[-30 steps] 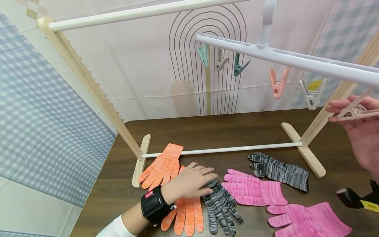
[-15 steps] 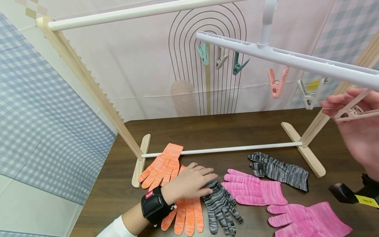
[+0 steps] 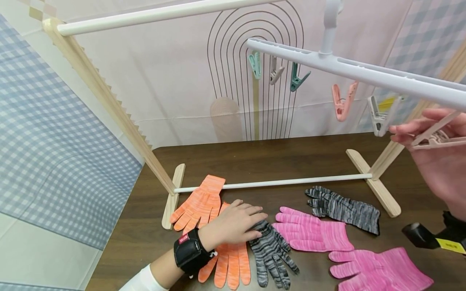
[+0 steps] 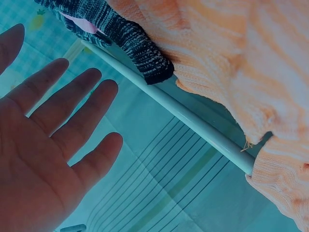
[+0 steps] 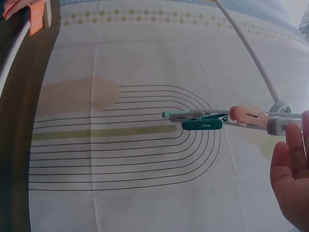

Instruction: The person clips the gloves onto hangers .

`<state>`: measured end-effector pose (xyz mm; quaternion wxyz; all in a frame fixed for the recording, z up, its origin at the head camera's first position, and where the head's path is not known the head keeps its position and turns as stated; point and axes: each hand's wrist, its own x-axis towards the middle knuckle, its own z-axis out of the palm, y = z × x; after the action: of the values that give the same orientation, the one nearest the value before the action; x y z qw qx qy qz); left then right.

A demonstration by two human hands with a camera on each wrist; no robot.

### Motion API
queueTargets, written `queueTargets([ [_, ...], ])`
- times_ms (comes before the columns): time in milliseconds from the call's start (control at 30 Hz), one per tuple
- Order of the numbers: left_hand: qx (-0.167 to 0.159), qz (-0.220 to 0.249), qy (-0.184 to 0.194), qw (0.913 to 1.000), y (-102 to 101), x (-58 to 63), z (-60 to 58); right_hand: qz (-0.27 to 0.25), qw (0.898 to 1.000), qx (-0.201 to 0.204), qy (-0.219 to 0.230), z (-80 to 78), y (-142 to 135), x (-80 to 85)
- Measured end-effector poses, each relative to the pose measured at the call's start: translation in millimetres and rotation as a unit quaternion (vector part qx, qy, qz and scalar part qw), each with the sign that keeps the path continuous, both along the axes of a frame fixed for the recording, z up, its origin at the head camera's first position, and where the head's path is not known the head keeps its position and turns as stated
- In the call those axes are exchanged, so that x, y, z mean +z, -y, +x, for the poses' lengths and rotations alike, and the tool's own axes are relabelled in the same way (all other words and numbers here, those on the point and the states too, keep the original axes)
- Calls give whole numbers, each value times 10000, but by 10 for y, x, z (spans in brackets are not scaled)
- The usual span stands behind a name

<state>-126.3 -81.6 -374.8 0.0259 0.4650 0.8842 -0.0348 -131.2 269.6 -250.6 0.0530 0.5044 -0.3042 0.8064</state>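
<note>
My left hand lies across an orange glove and a grey-black striped glove, fingers extended, hiding part of both. In the left wrist view its fingers are spread beside the hanging-down look of orange knit. At the right, my right hand is raised behind a pale pink clothespin below the white hanger. Its fingers reach left, with fingertips right at a white clothespin. A pink clothespin and several green and grey ones hang further left.
A wooden drying rack with a white top bar and lower bar stands on the dark table. Another orange glove, two pink gloves and a second grey-black glove lie around its base.
My right hand has moved left and slightly up, its fingertips coming to the white clothespin. The hanger has shifted slightly. My left hand has stayed in place.
</note>
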Motion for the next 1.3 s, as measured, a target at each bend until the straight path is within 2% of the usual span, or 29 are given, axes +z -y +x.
queueTargets([
  [267,-35,39,-44,10000,0,-6,-3,-189,9965,367,-728,-42,84,-38],
  [467,-78,47,-114,9999,-8,-14,-13,-263,9960,368,-767,-55,73,-83],
  [567,139,-44,-16,9999,-14,-11,-29,-251,9965,374,-705,-61,48,-100],
  [733,821,-342,228,9958,0,-32,-73,-197,9971,355,-638,-61,24,-114],
  [833,1123,-469,337,9920,21,-65,-99,-150,9974,343,-622,-59,26,-115],
  [967,1276,-522,403,9896,48,-104,-126,-142,9976,370,-562,-49,49,-110],
  [1200,1481,-520,377,9869,57,-104,-139,-86,9978,403,-520,-22,89,-96],
  [1300,1489,-547,324,9868,66,-140,-139,-77,9980,425,-463,-11,114,-78],
])
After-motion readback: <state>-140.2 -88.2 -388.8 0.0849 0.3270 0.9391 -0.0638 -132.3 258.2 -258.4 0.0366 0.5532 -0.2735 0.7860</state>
